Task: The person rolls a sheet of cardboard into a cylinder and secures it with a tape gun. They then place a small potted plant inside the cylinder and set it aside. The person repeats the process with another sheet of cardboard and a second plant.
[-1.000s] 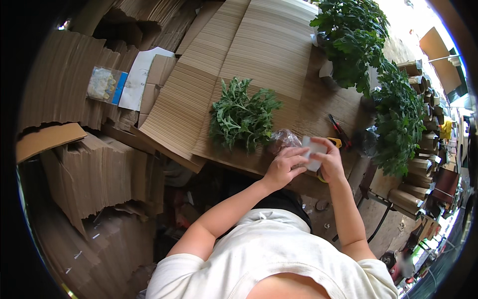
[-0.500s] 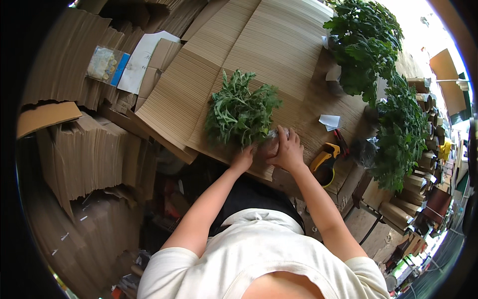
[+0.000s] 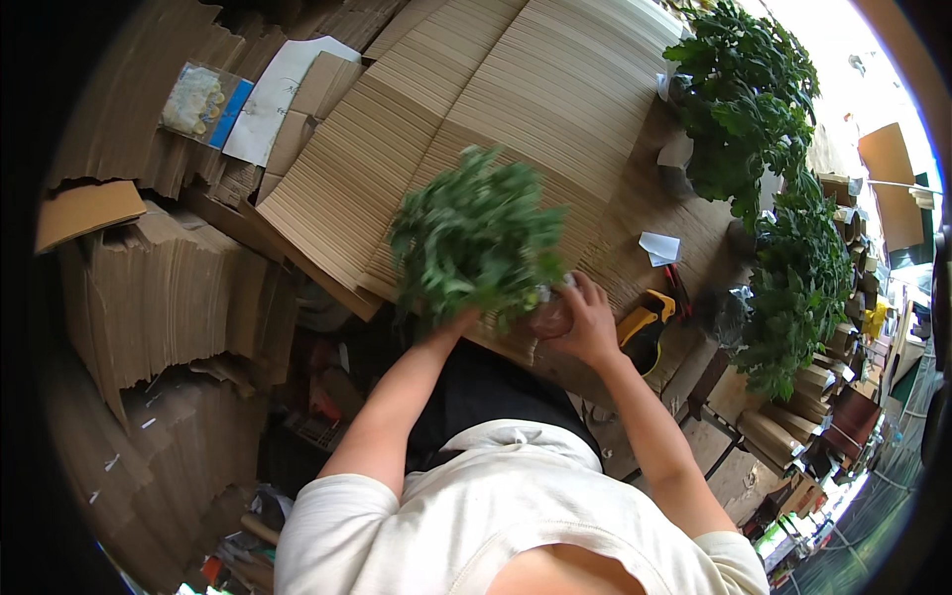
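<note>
A leafy green potted plant lies tipped over the table's near edge, its foliage blurred by motion and pointing left. Its base, wrapped in clear plastic, sits at the right of the leaves. My right hand is closed round that base, fingers over its far side. My left hand reaches under the near left of the foliage; the leaves hide its fingers. Under the plant lies a sheet of corrugated cardboard. Right of my right hand are a yellow and black tape dispenser and a red-handled tool.
More leafy plants with wrapped bases line the table's right side. A small white paper lies beyond the tape dispenser. Stacks of flattened cardboard stand at the left. A bag of pale round items rests on the far-left cardboard.
The plant's foliage has shifted slightly toward me and left and now blurs. My left hand has slid further under the leaves. My right hand stays on the wrapped base, slightly nearer me.
</note>
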The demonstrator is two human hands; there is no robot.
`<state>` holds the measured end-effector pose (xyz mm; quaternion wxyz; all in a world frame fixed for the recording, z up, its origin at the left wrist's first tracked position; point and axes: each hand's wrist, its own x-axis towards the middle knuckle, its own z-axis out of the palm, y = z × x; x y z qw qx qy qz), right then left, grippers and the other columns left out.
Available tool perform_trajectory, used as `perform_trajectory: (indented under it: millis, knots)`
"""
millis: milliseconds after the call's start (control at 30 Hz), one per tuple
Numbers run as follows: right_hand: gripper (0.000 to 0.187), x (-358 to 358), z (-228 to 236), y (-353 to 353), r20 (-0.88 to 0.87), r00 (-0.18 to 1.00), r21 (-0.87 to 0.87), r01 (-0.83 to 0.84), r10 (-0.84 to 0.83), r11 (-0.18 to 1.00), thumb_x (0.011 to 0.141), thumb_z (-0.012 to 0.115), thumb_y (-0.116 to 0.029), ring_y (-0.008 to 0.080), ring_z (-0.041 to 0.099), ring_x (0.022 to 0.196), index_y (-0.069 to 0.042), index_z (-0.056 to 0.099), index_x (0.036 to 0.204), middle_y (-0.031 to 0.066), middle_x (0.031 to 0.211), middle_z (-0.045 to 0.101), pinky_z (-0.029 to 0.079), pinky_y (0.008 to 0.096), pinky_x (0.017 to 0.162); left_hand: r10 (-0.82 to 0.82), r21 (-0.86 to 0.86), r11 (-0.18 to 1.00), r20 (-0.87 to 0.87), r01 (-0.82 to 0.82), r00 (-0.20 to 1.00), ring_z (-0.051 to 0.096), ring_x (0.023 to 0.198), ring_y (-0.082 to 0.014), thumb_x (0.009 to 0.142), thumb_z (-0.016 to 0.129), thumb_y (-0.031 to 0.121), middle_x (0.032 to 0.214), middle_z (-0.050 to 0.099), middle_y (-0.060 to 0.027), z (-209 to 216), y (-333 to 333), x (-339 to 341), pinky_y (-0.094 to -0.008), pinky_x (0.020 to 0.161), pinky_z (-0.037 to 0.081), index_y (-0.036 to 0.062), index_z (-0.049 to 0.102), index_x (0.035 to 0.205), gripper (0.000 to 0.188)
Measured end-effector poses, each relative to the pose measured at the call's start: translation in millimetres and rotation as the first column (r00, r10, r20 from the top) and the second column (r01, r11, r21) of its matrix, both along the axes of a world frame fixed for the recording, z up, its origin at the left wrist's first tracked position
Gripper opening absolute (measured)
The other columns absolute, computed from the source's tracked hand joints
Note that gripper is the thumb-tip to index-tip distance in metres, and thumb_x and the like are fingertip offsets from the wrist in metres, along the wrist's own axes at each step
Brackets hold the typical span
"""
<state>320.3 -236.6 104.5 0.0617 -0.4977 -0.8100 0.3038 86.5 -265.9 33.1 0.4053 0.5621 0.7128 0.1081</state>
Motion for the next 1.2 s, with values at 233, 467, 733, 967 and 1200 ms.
perform_trajectory:
  millis: [233, 467, 733, 967, 1200]
  knots:
    - [0.087, -31, 6, -14, 0.118, 0.993, -0.08, -0.017, 0.027, 0.997, 0.048, 0.078, -0.019, 0.0431, 0.032, 0.119, -0.027, 0.041, 0.126, 0.014, 0.134, 0.033, 0.04, 0.0505, 0.092, 0.071, 0.312, 0.95, -0.124, -0.029, 0.99, 0.05, 0.108, -0.033, 0.087, 0.051, 0.03, 0.118, 0.053, -0.0158, -23, -63, -31, -0.0437, 0.089, 0.041, 0.0064, 0.052, 0.119, 0.04]
    - [0.052, -41, 11, 1, 0.21, 0.978, -0.134, 0.044, -0.015, 0.99, 0.071, 0.067, -0.037, 0.0369, 0.033, 0.125, -0.024, 0.051, 0.119, 0.0139, 0.133, 0.039, 0.03, 0.0561, 0.098, 0.032, 0.112, 0.994, -0.382, 0.012, 0.924, 0.054, 0.101, -0.0324, 0.085, 0.056, 0.033, 0.11, 0.058, -0.0124, -41, -98, -36, -0.044, 0.085, 0.043, 0.0091, 0.057, 0.113, 0.037]
    - [0.024, -70, -96, 69, 0.152, 0.988, -0.448, 0.031, 0.042, 0.893, 0.082, 0.053, -0.016, 0.0274, 0.059, 0.088, -0.003, 0.061, 0.101, 0.0123, 0.088, 0.063, 0.045, 0.0383, 0.078, 0.117, 0.261, 0.965, -0.363, -0.02, 0.925, 0.039, 0.118, -0.0331, 0.082, 0.054, 0.033, 0.121, 0.05, -0.0123, -1, -81, -59, -0.0477, 0.099, 0.029, 0.0125, 0.054, 0.117, 0.04]
    - [0.031, -122, -94, 78, -0.179, 0.892, -0.853, 0.07, -0.416, 0.517, 0.079, 0.052, -0.002, 0.0201, 0.057, 0.087, 0.0, 0.056, 0.11, 0.0116, 0.096, 0.062, 0.046, 0.033, 0.077, 0.403, 0.246, 0.905, -0.237, -0.347, 0.884, 0.017, 0.131, -0.0365, 0.08, 0.06, 0.024, 0.143, 0.019, -0.0157, -34, -94, -114, -0.0456, 0.107, 0.02, 0.0092, 0.026, 0.138, 0.069]
    - [0.056, -69, -63, 73, -0.076, 0.936, -0.56, 0.246, -0.344, 0.791, 0.079, 0.06, -0.012, 0.028, 0.054, 0.104, -0.005, 0.041, 0.131, 0.0175, 0.114, 0.056, 0.043, 0.0347, 0.089, 0.745, -0.008, 0.646, 0.219, -0.763, 0.629, 0.046, 0.105, -0.0255, 0.083, 0.062, 0.023, 0.117, 0.044, -0.0124, -55, -92, -130, -0.0376, 0.088, 0.04, 0.0052, 0.035, 0.13, 0.057]
